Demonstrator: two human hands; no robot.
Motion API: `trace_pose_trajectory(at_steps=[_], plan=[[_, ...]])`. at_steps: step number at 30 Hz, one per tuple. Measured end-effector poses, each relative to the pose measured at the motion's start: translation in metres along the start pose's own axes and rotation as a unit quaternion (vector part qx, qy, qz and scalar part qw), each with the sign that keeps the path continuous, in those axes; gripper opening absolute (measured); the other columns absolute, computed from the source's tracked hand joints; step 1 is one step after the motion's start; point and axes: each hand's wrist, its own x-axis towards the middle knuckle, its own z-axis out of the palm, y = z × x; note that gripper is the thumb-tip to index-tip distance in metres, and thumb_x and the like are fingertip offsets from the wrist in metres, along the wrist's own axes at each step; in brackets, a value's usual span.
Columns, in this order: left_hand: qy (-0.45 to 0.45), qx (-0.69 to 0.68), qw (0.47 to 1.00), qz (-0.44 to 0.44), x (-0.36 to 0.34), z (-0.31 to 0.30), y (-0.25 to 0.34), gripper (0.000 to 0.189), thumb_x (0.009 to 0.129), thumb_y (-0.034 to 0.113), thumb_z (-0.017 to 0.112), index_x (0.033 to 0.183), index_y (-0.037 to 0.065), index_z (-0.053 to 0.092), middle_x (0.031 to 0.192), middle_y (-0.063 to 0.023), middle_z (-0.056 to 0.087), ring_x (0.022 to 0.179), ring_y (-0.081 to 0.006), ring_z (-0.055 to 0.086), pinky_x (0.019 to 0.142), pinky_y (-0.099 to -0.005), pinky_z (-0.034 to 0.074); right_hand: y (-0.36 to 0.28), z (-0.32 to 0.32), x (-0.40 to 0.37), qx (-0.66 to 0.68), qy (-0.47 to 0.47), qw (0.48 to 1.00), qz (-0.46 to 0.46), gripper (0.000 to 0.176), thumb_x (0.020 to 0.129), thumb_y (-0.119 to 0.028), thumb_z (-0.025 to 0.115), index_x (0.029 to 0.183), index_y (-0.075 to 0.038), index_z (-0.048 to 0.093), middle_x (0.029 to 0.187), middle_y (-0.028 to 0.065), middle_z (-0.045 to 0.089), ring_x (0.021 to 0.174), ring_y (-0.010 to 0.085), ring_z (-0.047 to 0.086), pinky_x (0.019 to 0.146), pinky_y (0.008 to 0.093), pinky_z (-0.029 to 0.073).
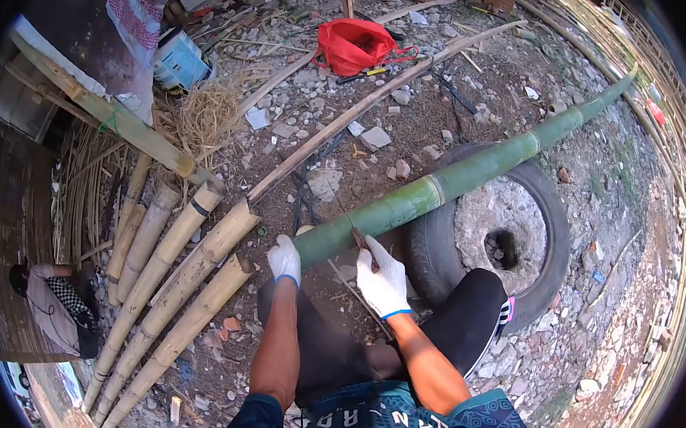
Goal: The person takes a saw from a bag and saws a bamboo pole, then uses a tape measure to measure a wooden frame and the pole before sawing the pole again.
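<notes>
The smooth, ringed green bamboo pole (395, 208) slants from centre to upper right over a round rubber tyre (555, 229); the white-gloved left hand (284, 261) rests bent fingers against its near end; the gloved right hand (384, 280) has its fingers closed round a wooden-handled tool (359, 238), thin blade on the bamboo.
</notes>
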Motion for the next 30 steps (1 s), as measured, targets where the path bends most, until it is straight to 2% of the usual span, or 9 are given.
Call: trace_pose_trajectory(at_steps=[3,6,10,11,15,19,23,24,30], plan=[[0.013,-0.002,1.0,-0.015,-0.015,0.008,-0.015,0.063,0.098,0.04,0.046,0.099,-0.02,0.066,0.098,-0.0342,0.071,0.092,-0.0416,0.071,0.085,-0.0476,0.049,-0.002,-0.01,-0.021,-0.011,-0.006,1.0,0.006,0.047,0.101,-0.034,0.052,0.137,-0.006,0.062,0.093,0.0293,0.07,0.089,0.0491,0.069,0.082,0.0513,0.055],[0.029,0.007,1.0,-0.007,0.007,0.004,-0.012,0.063,0.098,0.04,0.046,0.097,-0.02,0.066,0.095,-0.0321,0.072,0.088,-0.04,0.071,0.083,-0.0476,0.05,0.024,-0.051,-0.095,0.148,-0.025,0.988,0.029,0.041,0.097,-0.013,0.062,0.134,0.006,0.064,0.084,0.0181,0.075,0.068,0.0146,0.073,0.066,0.0276,0.055],[0.008,-0.014,1.0,-0.009,0.002,0.009,-0.03,0.063,0.099,0.041,0.048,0.094,-0.018,0.067,0.09,-0.0278,0.072,0.084,-0.0349,0.071,0.079,-0.0474,0.049,0.05,-0.045,-0.096,-0.036,0.042,0.99,-0.133,0.04,0.095,-0.011,0.062,0.133,0.002,0.066,0.075,0.0184,0.07,0.06,0.0206,0.071,0.06,0.0338,0.054],[0.011,-0.019,1.0,-0.003,0.008,0.011,-0.026,0.063,0.099,0.041,0.048,0.094,-0.018,0.067,0.09,-0.0278,0.072,0.084,-0.0349,0.071,0.079,-0.0474,0.049,0.015,-0.037,-0.069,-0.043,-0.016,0.999,0.003,0.041,0.095,-0.015,0.061,0.134,-0.002,0.065,0.077,0.0224,0.07,0.065,0.0299,0.073,0.062,0.0383,0.056],[0.024,-0.026,0.999,-0.001,0.004,0.009,-0.017,0.063,0.098,0.043,0.049,0.093,-0.017,0.067,0.089,-0.0275,0.072,0.085,-0.0359,0.071,0.081,-0.0474,0.05,0.013,-0.004,-0.019,0.016,0.051,0.997,-0.062,0.038,0.099,-0.022,0.06,0.128,0.001,0.066,0.09,0.0258,0.07,0.068,0.0289,0.067,0.068,0.0373,0.053],[0.033,0.023,0.999,0.001,0.0,0.009,-0.019,0.068,0.101,0.046,0.043,0.099,-0.017,0.07,0.099,-0.0384,0.069,0.098,-0.0501,0.069,0.09,-0.0539,0.049,0.029,-0.069,-0.128,0.02,0.047,0.996,-0.07,0.037,0.094,-0.009,0.063,0.13,0.0,0.068,0.077,0.0195,0.072,0.064,0.0119,0.071,0.059,0.031,0.053],[0.011,0.008,1.0,0.015,0.006,0.009,-0.022,0.071,0.102,0.048,0.041,0.098,-0.017,0.069,0.101,-0.0395,0.068,0.102,-0.0518,0.067,0.092,-0.0542,0.047,0.047,-0.046,-0.098,-0.007,0.085,0.984,-0.16,0.037,0.097,-0.014,0.063,0.13,0.001,0.068,0.076,0.019,0.072,0.059,0.0221,0.07,0.057,0.0338,0.054],[0.01,-0.019,1.0,0.016,0.012,0.013,-0.03,0.071,0.102,0.048,0.041,0.1,-0.018,0.068,0.102,-0.0395,0.068,0.1,-0.0508,0.067,0.093,-0.0523,0.048,0.029,-0.047,-0.092,0.026,0.003,0.999,-0.028,0.04,0.098,-0.019,0.063,0.132,0.001,0.067,0.076,0.0204,0.07,0.057,0.0263,0.068,0.058,0.0355,0.053],[-0.005,-0.098,0.995,-0.026,0.003,0.011,-0.019,0.066,0.1,0.044,0.046,0.099,-0.018,0.067,0.1,-0.0326,0.072,0.092,-0.0411,0.071,0.085,-0.0472,0.052,0.032,-0.038,-0.089,0.009,0.068,0.995,-0.073,0.039,0.097,-0.019,0.064,0.132,-0.001,0.067,0.074,0.0209,0.068,0.058,0.0279,0.067,0.059,0.037,0.052]])
